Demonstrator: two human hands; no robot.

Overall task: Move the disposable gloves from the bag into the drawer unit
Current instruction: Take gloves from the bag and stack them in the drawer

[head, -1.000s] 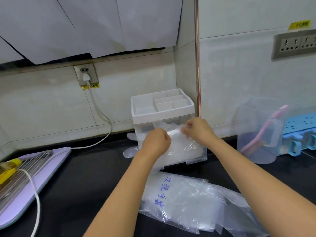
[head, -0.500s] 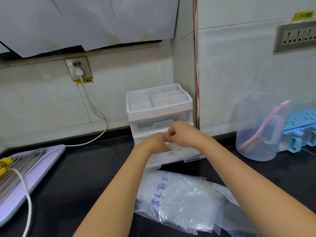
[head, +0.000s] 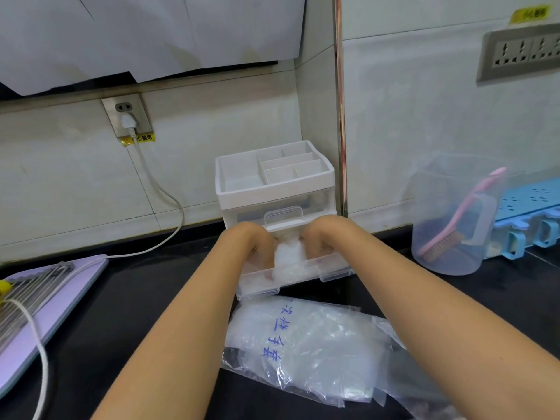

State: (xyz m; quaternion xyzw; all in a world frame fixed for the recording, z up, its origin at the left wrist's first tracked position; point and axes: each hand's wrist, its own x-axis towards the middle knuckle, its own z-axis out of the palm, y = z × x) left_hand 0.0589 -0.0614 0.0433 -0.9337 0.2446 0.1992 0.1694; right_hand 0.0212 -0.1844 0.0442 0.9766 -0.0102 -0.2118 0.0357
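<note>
A white drawer unit with a divided top tray stands against the wall corner. Its clear lower drawer is pulled out toward me. A crumpled wad of clear disposable gloves sits inside that drawer. My left hand and my right hand reach down into the drawer on either side of the wad, fingers bent downward and mostly hidden behind the wrists. The clear plastic bag with blue writing lies flat on the black counter in front of the drawer, between my forearms.
A clear measuring jug holding a pink brush stands to the right, with a blue rack behind it. A lilac board with a metal rack and white cord lies at the left. A plugged cable hangs from the wall socket.
The glove bundle was held up in front of the unit; both hands have lowered it into the open bottom drawer and now sit down inside the drawer beside it.
</note>
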